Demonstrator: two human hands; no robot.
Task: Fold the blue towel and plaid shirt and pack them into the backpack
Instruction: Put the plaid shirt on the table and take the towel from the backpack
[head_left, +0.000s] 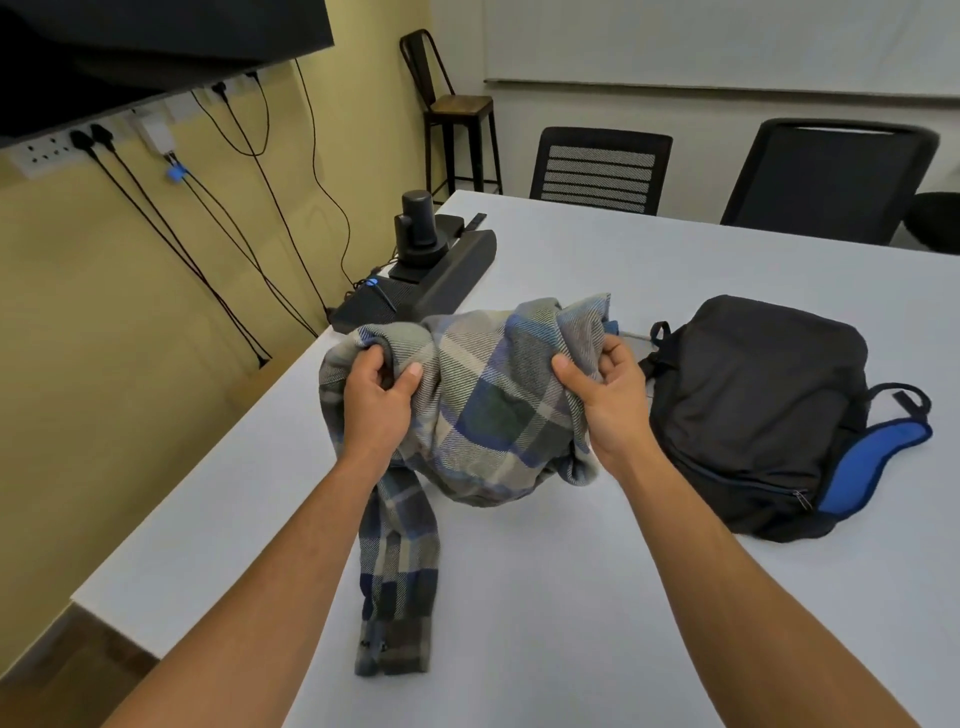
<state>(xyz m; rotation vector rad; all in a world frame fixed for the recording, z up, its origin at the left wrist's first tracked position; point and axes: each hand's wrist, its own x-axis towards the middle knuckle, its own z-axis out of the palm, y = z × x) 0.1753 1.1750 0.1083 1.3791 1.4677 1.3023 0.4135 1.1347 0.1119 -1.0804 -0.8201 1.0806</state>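
- Left hand (382, 395) and right hand (605, 387) each grip bunched shirt (483, 410), raised to shake flat.
- Sleeve trails on table (571, 597); bag (753, 415) lies right of shirt.

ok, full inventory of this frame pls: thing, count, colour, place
plaid shirt: 1, blue-grey-cream, bunched at table centre, one sleeve trailing toward the camera
backpack: 1, black with blue strap padding, lying right of the shirt
table: 1, white
conference camera and speaker bar: 1 set, black, far-left table edge
office chairs: 2, black, far side
bar stool: 1, dark with wooden seat, back corner
wall cables: several, black
left hand: grips shirt
right hand: grips shirt
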